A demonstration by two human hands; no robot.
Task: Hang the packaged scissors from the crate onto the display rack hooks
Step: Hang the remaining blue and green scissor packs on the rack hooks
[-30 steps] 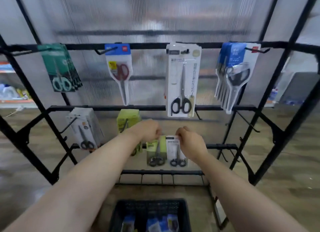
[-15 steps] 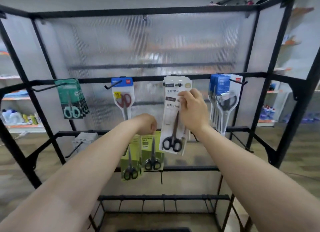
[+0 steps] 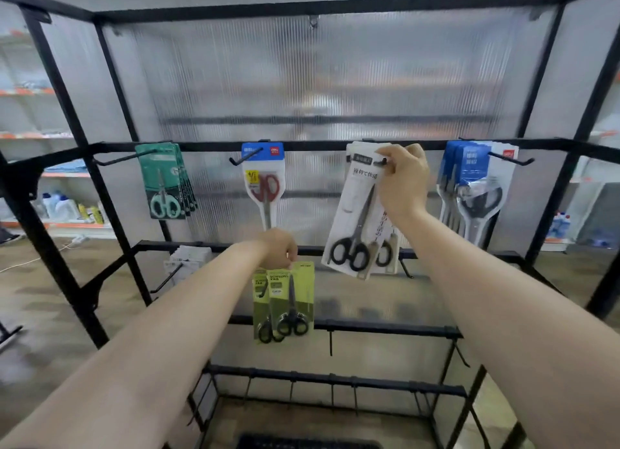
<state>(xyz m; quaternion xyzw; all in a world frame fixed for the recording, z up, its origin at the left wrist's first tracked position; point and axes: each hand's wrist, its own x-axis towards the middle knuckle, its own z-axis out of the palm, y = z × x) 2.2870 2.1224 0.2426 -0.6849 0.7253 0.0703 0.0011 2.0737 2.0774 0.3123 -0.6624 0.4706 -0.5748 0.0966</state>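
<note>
My right hand (image 3: 402,183) grips the top of a long white scissors pack (image 3: 359,220) at a hook on the upper bar of the black display rack (image 3: 302,145). The pack hangs tilted, its black-handled scissors swung to the lower left. My left hand (image 3: 278,249) holds the tops of two green scissors packs (image 3: 285,301) that hang below it, in front of the middle bar. Only the top rim of the dark crate (image 3: 302,443) shows at the bottom edge.
The upper bar also carries teal packs (image 3: 164,183), a red-handled scissors pack (image 3: 265,183) and a stack of blue packs (image 3: 473,186). White packs (image 3: 186,260) hang on the middle bar's left. Bare hooks stick out along the lower bars. Shop shelves stand on both sides.
The view tilted upward from the crate. My right hand rose from the lower bar to the top bar and took the white pack. My left hand rose slightly with the green packs.
</note>
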